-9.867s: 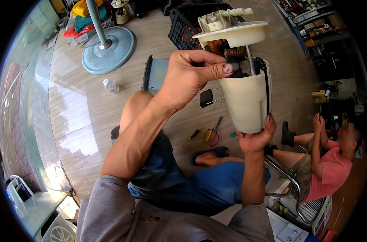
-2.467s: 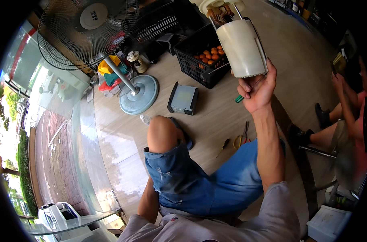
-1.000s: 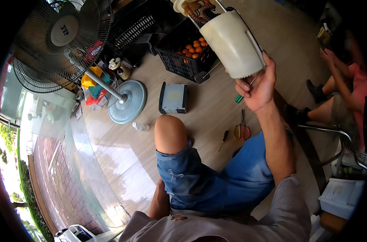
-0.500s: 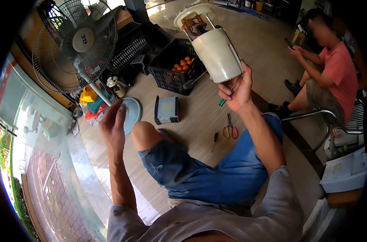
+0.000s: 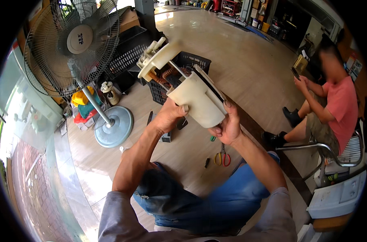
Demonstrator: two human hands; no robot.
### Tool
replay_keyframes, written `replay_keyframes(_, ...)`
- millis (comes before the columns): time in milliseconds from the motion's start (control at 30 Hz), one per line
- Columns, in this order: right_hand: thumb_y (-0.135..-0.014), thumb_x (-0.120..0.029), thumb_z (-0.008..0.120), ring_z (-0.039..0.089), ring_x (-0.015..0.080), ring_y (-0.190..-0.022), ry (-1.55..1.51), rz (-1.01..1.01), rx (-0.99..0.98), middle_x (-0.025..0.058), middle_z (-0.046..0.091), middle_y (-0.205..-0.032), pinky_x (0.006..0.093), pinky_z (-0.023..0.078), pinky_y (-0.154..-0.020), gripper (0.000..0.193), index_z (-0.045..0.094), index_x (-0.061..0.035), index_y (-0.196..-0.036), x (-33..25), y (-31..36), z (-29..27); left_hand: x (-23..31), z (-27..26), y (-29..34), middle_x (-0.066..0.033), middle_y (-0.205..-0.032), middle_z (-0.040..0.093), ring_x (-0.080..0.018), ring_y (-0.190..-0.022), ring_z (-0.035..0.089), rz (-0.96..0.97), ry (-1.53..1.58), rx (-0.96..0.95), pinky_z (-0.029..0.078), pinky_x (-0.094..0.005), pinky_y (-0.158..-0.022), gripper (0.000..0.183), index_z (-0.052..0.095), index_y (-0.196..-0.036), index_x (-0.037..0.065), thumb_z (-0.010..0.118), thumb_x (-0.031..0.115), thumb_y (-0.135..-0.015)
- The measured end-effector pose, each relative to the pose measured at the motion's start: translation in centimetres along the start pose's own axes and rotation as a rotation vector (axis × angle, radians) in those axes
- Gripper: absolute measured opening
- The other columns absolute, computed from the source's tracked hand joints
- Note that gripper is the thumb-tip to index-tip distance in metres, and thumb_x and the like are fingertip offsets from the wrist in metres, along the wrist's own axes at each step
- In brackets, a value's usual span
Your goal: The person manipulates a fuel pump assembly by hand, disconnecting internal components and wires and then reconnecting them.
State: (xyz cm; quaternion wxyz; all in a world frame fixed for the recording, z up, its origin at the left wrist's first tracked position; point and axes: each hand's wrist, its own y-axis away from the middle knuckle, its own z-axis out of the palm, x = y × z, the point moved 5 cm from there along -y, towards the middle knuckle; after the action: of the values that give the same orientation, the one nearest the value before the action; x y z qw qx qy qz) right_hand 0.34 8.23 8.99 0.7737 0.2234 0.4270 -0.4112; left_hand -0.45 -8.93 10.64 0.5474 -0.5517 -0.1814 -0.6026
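A fuel pump module [image 5: 199, 101] hangs tilted in front of me, its off-white cylinder toward my right and its round flange with pipe stubs toward the upper left. A brown corrugated hose and metal rods show between flange and cylinder. My left hand [image 5: 170, 115] grips the cylinder's left side, thumb on its wall. At the lower end my right hand [image 5: 227, 126] holds it, fingers around the rim. A green handle [image 5: 213, 138] shows just below the right fingers; whether they hold it is unclear. On the floor beneath lie red-and-yellow-handled scissors [image 5: 222, 157] and a dark-handled screwdriver [image 5: 207, 163].
A standing fan [image 5: 114, 125] is at the left, beside a second pump unit [image 5: 110, 92] and coloured bags [image 5: 84, 105]. Black crates [image 5: 157, 93] stand behind the module. A seated person [image 5: 336, 97] holds a phone at the right, near a white box [image 5: 338, 193].
My left hand has moved from beside the fan base to the module and taken hold of it. The module has come lower and nearer, leaning further left. The view has shifted too.
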Motion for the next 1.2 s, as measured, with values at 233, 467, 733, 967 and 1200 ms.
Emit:
replay_keyframes(233,-0.085,-0.068,0.055,0.036,0.0086,-0.044,-0.014,0.176,0.032,0.0006,0.061,-0.077,0.0250,0.027,-0.041,0.066,0.062,-0.0091,-0.113,3.2,-2.0,-4.3,-5.0,-3.0,-0.2,-0.0113,-0.127,0.061,-0.0230,-0.118,0.057,-0.016,0.215,0.190,0.045,-0.0373,-0.101,0.095,0.048,-0.138,-0.002,0.092,0.038,-0.065)
replay_keyframes(467,-0.082,-0.075,0.053,0.039,0.0102,-0.044,-0.049,0.286,0.066,0.0013,0.063,-0.082,0.0260,0.028,-0.040,0.074,0.060,-0.0112,-0.118,6.6,-2.2,-5.8,-5.8,-3.8,1.1,-0.0125,-0.123,0.062,-0.0224,-0.112,0.060,0.012,0.309,0.235,0.048,-0.0363,-0.097,0.087,0.050,-0.135,-0.003,0.088,0.039,-0.070)
replay_keyframes(733,-0.081,-0.066,0.070,0.043,0.0084,-0.048,0.158,0.138,0.121,0.0017,0.064,-0.089,0.0249,0.030,-0.042,0.075,0.055,-0.0080,-0.127,6.8,-0.1,-4.8,-6.2,-3.9,1.3,-0.0102,-0.123,0.061,-0.0199,-0.113,0.059,-0.097,0.511,0.378,0.048,-0.0375,-0.100,0.088,0.042,-0.137,0.003,0.090,0.033,-0.069)
replay_keyframes(967,-0.066,-0.043,0.093,0.055,0.0067,-0.061,0.102,0.208,0.232,0.0032,0.063,-0.099,0.0222,0.042,-0.046,0.099,0.039,-0.0082,-0.141,7.6,1.5,-6.5,-7.6,-3.2,1.6,-0.0116,-0.132,0.055,-0.0233,-0.122,0.055,-0.103,0.483,0.453,0.045,-0.0402,-0.107,0.118,0.016,-0.152,0.003,0.094,0.017,-0.064)
replay_keyframes(1200,-0.064,-0.038,0.095,0.056,0.0149,-0.114,0.276,0.095,0.300,0.0069,0.057,-0.124,0.0306,0.047,-0.097,0.107,0.034,-0.0009,-0.143,6.3,-0.4,-5.9,-8.6,-3.0,0.6,-0.0130,-0.134,0.051,-0.0242,-0.125,0.052,-0.110,0.460,0.520,0.045,-0.0414,-0.106,0.122,0.011,-0.154,0.002,0.093,0.015,-0.065)
